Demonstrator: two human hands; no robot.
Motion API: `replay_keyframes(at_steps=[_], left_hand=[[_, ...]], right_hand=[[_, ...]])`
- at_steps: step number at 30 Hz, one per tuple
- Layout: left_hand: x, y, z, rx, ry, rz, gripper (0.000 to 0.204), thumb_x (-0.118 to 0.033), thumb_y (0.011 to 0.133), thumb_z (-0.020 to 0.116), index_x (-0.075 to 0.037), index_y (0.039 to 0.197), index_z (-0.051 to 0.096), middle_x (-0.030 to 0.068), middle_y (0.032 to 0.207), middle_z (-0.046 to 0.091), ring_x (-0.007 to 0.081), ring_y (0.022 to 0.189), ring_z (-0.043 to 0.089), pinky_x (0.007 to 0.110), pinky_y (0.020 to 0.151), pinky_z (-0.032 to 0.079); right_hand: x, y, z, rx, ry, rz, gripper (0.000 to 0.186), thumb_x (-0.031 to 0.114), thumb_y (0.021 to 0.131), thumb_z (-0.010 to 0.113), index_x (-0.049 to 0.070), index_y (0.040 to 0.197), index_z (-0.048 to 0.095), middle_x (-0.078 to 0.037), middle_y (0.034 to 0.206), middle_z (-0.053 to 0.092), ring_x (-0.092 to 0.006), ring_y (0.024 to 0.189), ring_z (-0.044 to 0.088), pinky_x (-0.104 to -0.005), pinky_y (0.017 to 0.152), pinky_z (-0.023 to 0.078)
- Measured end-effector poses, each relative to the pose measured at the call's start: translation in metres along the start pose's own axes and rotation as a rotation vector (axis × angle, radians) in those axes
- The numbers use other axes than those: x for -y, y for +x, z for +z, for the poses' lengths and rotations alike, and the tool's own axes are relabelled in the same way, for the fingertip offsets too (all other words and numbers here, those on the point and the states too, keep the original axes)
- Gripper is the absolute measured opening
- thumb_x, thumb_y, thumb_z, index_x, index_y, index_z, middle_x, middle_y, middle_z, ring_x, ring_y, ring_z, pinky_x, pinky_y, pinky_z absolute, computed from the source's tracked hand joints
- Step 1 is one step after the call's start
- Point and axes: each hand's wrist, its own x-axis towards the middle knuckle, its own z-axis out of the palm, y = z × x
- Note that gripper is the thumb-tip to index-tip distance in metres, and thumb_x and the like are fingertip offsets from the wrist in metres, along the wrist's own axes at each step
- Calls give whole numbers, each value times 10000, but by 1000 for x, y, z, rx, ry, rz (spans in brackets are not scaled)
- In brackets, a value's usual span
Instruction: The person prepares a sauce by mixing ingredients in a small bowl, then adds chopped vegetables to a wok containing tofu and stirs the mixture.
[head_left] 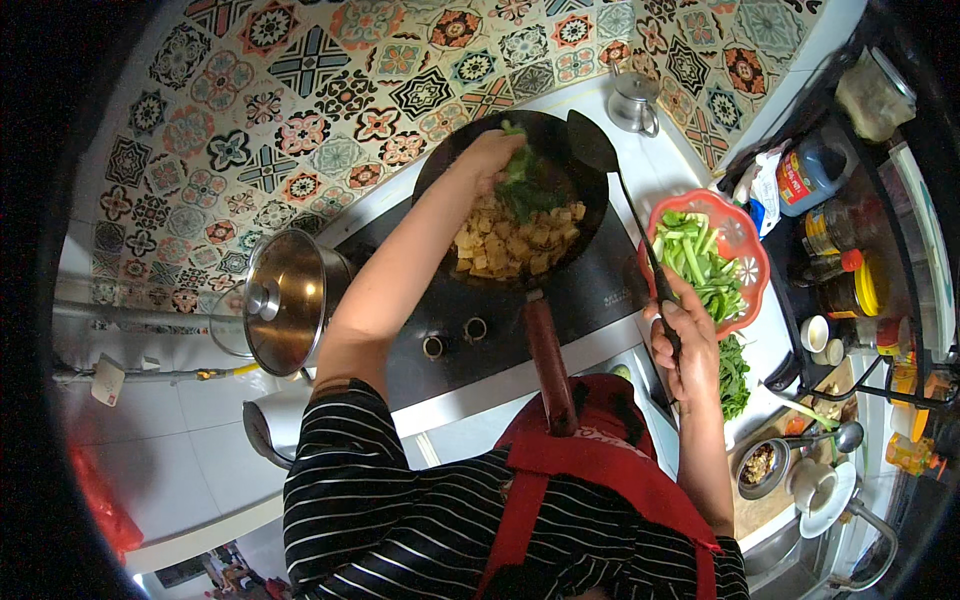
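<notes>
My left hand (pixel 492 160) reaches over the far part of a dark wok (pixel 440 170), closed around chopped leafy greens (pixel 522 188). Some of the greens hang or fall below the fingers, slightly blurred. Pale browned cubes that look like tofu (pixel 515 242) lie in the near half of the wok. Its reddish-brown handle (pixel 548 365) points towards me. In my right hand (pixel 690 335) is the long dark handle of a wok spatula (pixel 592 142), its blade raised at the wok's right rim. Just beyond that hand stands a red flower-shaped basket (pixel 755 262) with cut green stalks (pixel 690 250).
The wok sits on a black cooktop (pixel 400 300). A lidded pot (pixel 285 290) stands left, a small metal pot (pixel 634 102) at the back right. More greens (pixel 735 380) lie near the basket. Bottles and jars (pixel 830 230) line the right rack, above a bowl (pixel 762 468) on a board.
</notes>
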Motion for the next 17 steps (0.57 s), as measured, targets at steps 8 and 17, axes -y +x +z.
replay_keyframes(at_steps=[8,17], left_hand=[[44,-45,-42,-281,-370,652,412,-232,927,507,-33,1275,412,101,1263,456,202,1143,454,329,936,385],[134,-162,-100,-850,-592,745,308,-127,926,492,-25,1215,458,132,1236,513,180,1080,524,306,900,430]], right_hand=[[-6,5,3,47,-841,-186,450,115,843,531,44,1282,460,-179,1233,521,-270,1179,445,-326,1012,291],[-12,42,37,242,-1158,-215,438,139,850,526,39,1271,458,-210,1248,511,-339,1177,473,-347,1003,343]])
